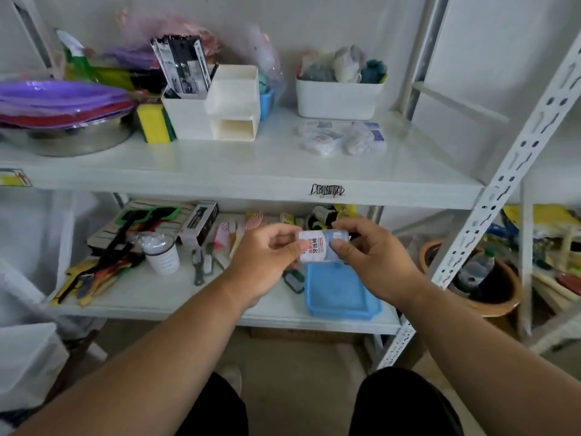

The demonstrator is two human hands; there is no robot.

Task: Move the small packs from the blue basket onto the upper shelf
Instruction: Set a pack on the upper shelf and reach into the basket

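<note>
Item one: a small pack (320,247), white and pale blue with printed characters, held in the air in front of the lower shelf (176,297), above the blue basket (341,294). We pinch it from both ends: our left hand (267,256) grips its left side with thumb and curled fingers, our right hand (371,256) grips its right side the same way.

The basket sits on the lower shelf near its front right corner; we cannot tell whether anything lies in it.

On the upper shelf (251,171), right of centre, lies a loose cluster of similar packs (339,136), just in front of a white bin (339,96) filled with cloths.

Further left on the upper shelf: white organiser boxes (217,111), a yellow-green sponge (154,124), purple plates (59,99) stacked on a metal bowl (78,143).

Lower shelf, left of our hands: a white ribbed cup (162,254), brushes (201,265), a dark box (201,225), assorted tools (107,262).

Right of the rack: a brown pot (490,287) on the floor.
</note>
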